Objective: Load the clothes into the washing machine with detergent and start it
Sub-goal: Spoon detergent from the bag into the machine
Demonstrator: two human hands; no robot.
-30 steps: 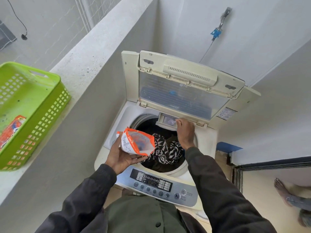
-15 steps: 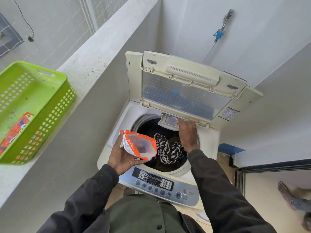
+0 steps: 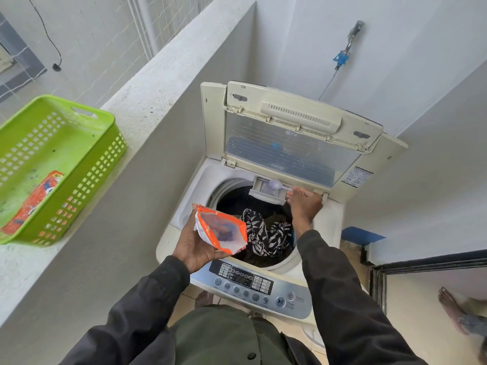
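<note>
Your left hand (image 3: 196, 246) cups the open detergent pouch (image 3: 221, 231) over the washing machine (image 3: 326, 227); your right hand's (image 3: 304, 204) fingers pinch a scoop (image 3: 276, 184) above the drawer (image 3: 266, 192). Patterned clothes (image 3: 266, 237) fill the drum.

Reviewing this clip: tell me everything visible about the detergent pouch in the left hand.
The detergent pouch is a small soft packet, apparently plastic film, orange along its edges with a white inside. Its top is torn open and gapes toward the camera, showing a little bluish powder at the bottom. It lies tilted in the left hand, resting on the palm with the thumb along its left edge, held above the front rim of the washing machine drum. Nothing else touches it.
</note>
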